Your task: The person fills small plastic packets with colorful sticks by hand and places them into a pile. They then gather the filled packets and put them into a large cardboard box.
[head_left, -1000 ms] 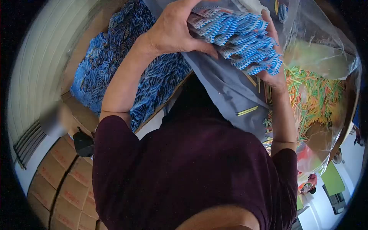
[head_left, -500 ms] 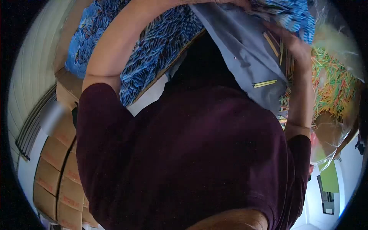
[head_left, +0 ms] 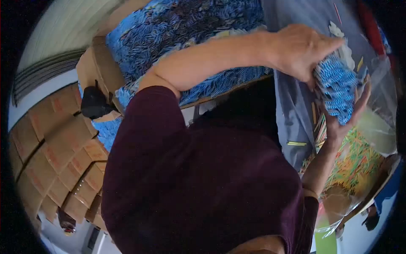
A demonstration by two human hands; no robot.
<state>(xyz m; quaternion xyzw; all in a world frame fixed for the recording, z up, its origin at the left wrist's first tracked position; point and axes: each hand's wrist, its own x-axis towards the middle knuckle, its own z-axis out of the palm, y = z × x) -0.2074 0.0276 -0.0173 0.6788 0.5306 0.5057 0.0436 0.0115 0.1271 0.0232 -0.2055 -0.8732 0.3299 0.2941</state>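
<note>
At the right, a thick bundle of thin blue-and-white striped sticks (head_left: 337,86) is held between my two hands above a grey cloth (head_left: 292,106). My left hand (head_left: 302,53) reaches across from the left and grips the bundle's upper left side; some of its fingertips are hidden. From below, my right hand (head_left: 338,125) cups the bundle, thumb and fingers on opposite sides. Beyond it lies a white, uneven-edged piece (head_left: 346,53) whose kind I cannot make out. Two short yellow sticks (head_left: 297,144) rest on the cloth.
A large box holds a heap of blue striped sticks (head_left: 169,34), with a cardboard flap (head_left: 99,63) at its left. Clear plastic (head_left: 378,114) surrounds many-coloured sticks (head_left: 359,156) at the right. Stacked cartons (head_left: 59,144) stand at left. Part of another person (head_left: 380,207) shows lower right.
My hands, earlier near the top edge over the cloth, now sit lower and further right, around the striped bundle. The view has turned, showing more of the box and cartons.
</note>
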